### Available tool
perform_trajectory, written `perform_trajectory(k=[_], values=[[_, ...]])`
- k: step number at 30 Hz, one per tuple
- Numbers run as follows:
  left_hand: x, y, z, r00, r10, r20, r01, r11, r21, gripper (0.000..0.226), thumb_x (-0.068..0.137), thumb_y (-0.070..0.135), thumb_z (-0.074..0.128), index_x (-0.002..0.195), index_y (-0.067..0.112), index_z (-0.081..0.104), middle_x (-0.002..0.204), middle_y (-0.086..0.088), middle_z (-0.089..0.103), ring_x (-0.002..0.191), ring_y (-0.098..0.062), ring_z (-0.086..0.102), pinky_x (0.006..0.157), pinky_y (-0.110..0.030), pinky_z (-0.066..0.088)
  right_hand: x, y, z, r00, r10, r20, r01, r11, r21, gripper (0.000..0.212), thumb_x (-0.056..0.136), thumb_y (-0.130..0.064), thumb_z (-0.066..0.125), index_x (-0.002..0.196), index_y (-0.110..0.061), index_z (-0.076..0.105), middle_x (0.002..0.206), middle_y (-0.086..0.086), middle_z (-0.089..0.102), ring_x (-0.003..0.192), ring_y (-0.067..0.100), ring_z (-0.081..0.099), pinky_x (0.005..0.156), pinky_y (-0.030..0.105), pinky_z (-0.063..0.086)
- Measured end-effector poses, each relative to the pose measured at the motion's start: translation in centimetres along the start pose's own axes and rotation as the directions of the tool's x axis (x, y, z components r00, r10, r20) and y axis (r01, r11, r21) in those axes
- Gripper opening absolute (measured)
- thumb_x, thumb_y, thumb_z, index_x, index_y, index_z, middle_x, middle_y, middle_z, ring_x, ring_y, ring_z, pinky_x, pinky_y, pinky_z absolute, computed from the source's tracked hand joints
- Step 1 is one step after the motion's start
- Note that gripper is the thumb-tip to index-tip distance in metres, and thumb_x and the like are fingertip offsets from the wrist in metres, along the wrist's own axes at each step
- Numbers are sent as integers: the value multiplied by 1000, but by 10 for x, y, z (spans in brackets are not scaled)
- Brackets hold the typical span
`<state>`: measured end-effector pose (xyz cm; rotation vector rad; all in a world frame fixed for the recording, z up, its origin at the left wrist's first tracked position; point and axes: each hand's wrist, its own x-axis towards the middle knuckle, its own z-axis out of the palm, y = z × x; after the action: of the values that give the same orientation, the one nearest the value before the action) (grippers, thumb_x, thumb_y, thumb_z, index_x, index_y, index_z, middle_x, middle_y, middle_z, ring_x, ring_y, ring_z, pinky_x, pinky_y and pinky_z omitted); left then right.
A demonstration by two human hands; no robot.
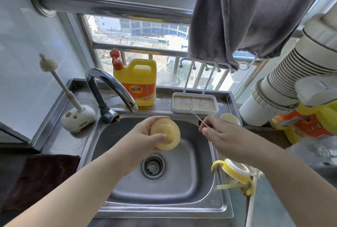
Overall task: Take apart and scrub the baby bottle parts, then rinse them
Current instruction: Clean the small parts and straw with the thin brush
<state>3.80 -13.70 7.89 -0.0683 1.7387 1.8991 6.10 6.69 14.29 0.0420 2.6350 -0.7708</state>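
Bottle parts lie nearest on the worktop right of the sink: a yellow-handled collar and a pale straw just beside it, both partly cut off by the right forearm, so how they sit is unclear. Further in, the left hand grips the yellowish nipple over the basin, thumb across its front and fingers curled behind. It looks light, soft and bendy, probably slippery when wet, so holding it by the wide rim seems safest. The right hand pinches a thin wire brush between thumb and fingertip; its far tip blurs against the white tray, so any bristles are hard to make out. A pale cup peeks from behind that hand. Beyond stand the tap, apparently not running, and the soap jug
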Motion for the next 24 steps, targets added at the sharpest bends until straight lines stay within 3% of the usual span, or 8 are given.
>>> perform_trajectory(k=[1, 5, 8, 11, 15, 17, 21, 24], values=[[0, -1, 0, 999, 31, -17, -30, 998, 50, 40, 84, -3, 61, 110, 28, 61, 112, -9, 62, 97, -22, 62, 85, -37, 55, -3, -2, -2, 999, -50, 4, 50, 997, -52, 19, 100, -31, 35, 102, -23, 53, 81, -13, 46, 70, 0, 43, 59, 10, 33], [0, -2, 2, 986, 154, -58, -139, 968, 210, 48, 70, 15, 73, 105, 45, 60, 111, 0, 63, 101, -21, 62, 89, -36, 53, -8, -9, 2, 987, -155, -46, 141, 964, -226, 22, 98, -29, 42, 102, -29, 64, 71, -13, 49, 55, -1, 44, 50, 12, 36], [0, -4, 6, 973, 217, -72, -190, 942, 276, 50, 62, 22, 70, 104, 48, 60, 108, 4, 65, 98, -17, 63, 89, -34, 52, -9, -11, 9, 978, -196, -77, 165, 941, -296, 19, 94, -30, 47, 101, -32, 64, 87, -13, 62, 75, 3, 49, 59, 17, 39], [-2, -5, 10, 963, 265, -55, -236, 923, 305, 49, 64, 19, 68, 104, 47, 60, 104, 5, 67, 92, -16, 65, 84, -28, 53, -5, -17, 14, 973, -193, -125, 152, 948, -281, 16, 93, -30, 48, 94, -29, 64, 76, -13, 55, 77, 6, 47, 54, 10, 30], [-6, -6, 11, 952, 305, -41, -273, 899, 342, 51, 72, 6, 70, 104, 44, 61, 91, 13, 67, 74, -6, 63, 70, -18, 51, -3, -21, 15, 976, -135, -170, 96, 971, -220, 18, 88, -27, 50, 86, -24, 68, 66, -14, 52, 74, 7, 53, 59, 21, 42], [-7, -6, 10, 952, 304, -43, -273, 901, 337, 52, 74, 2, 70, 105, 44, 62, 92, 13, 67, 72, -5, 63, 69, -18, 50, -3, -19, 13, 978, -113, -173, 79, 978, -193, 18, 87, -27, 52, 83, -23, 68, 64, -14, 54, 74, 9, 56, 65, 25, 48], [-6, -7, 9, 951, 305, -57, -269, 903, 335, 49, 66, 18, 68, 103, 49, 62, 97, 10, 68, 81, -11, 66, 73, -26, 56, -3, -17, 10, 980, -79, -183, 53, 989, -140, 19, 87, -28, 54, 79, -21, 69, 61, -12, 54, 69, 9, 56, 66, 27, 51], [-7, -8, 14, 952, 306, -17, -282, 899, 336, 51, 71, 8, 71, 99, 50, 65, 92, 13, 70, 80, -10, 67, 75, -28, 57, -2, -22, 17, 960, -118, -253, 84, 987, -140, 18, 88, -29, 53, 83, -21, 69, 67, -11, 56, 74, 10, 56, 64, 25, 46]])
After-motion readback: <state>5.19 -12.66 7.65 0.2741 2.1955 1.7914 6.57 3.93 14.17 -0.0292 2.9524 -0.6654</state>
